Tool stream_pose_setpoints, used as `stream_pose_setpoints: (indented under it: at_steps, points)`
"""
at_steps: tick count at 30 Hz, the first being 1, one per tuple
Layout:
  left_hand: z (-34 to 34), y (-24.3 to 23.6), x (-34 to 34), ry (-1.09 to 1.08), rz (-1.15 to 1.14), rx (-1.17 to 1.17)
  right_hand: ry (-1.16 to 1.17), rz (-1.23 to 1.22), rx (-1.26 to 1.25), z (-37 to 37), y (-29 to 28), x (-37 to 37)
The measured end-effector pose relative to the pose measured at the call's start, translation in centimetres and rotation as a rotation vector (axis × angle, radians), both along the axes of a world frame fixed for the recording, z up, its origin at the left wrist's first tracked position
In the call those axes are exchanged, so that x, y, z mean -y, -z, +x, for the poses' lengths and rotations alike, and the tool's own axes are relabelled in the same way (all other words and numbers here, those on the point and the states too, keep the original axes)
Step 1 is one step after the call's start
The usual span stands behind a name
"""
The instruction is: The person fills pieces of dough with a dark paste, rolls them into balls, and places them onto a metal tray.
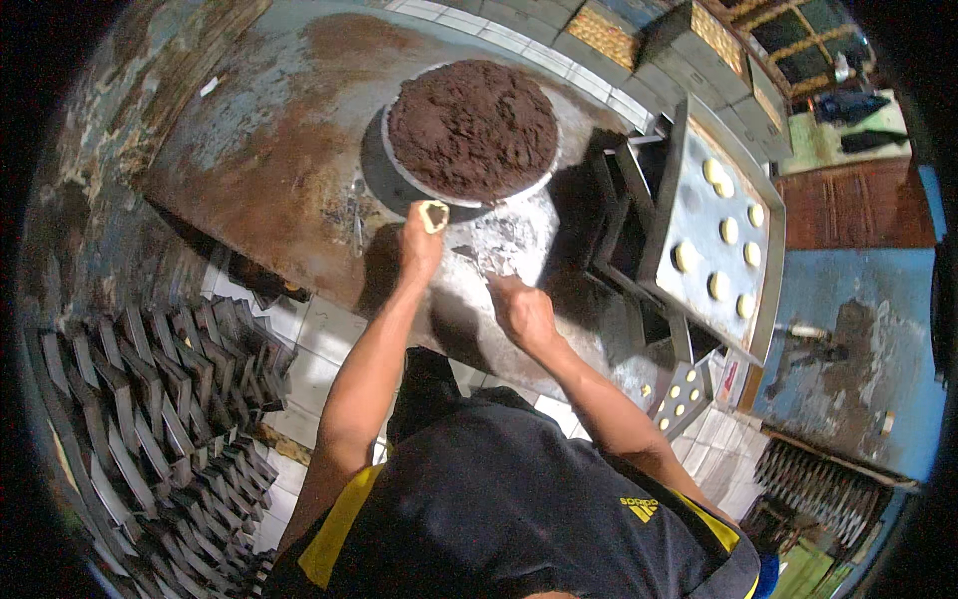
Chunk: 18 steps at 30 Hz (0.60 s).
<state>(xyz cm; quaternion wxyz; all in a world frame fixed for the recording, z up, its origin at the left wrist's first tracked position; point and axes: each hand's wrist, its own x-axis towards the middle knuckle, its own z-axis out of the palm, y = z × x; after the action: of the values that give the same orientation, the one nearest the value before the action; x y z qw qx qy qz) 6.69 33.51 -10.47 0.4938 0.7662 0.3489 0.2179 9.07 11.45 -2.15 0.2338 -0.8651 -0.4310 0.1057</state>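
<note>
My left hand (pixel 420 248) is closed around a piece of pale dough (pixel 432 217), cupped open at the top with dark filling inside. It is just in front of a large round bowl (pixel 549 185) heaped with dark brown, crumbly filling (pixel 471 125). My right hand (pixel 523 313) is lower and to the right, over the floury part of the worktable (pixel 289 190). Its fingers are closed on a small thin tool (pixel 476 262) that points toward the left hand. The tool's exact kind is hard to make out against the flour.
At the right, a baking tray (pixel 699 270) with several pale dough rounds (pixel 728 231) sits tilted on stacked trays. Another tray (pixel 683 397) with dough rounds lies lower. Stacked dark metal trays (pixel 150 399) fill the lower left. Boxes (pixel 699 50) stand along the back right.
</note>
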Motion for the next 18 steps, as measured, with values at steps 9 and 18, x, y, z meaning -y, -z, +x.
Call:
stream_pose_setpoints:
  at_steps: [9, 18]
  points:
    - [-5.1, -3.9, 16.8, 0.669, -0.451, 0.135, 0.447, 0.516, -0.591, 1.2, -2.7, 8.7]
    - [-9.2, -9.5, 30.4, 0.692, -0.687, 0.226, 0.552, 0.679, -0.559, -3.9, -4.5, 24.7]
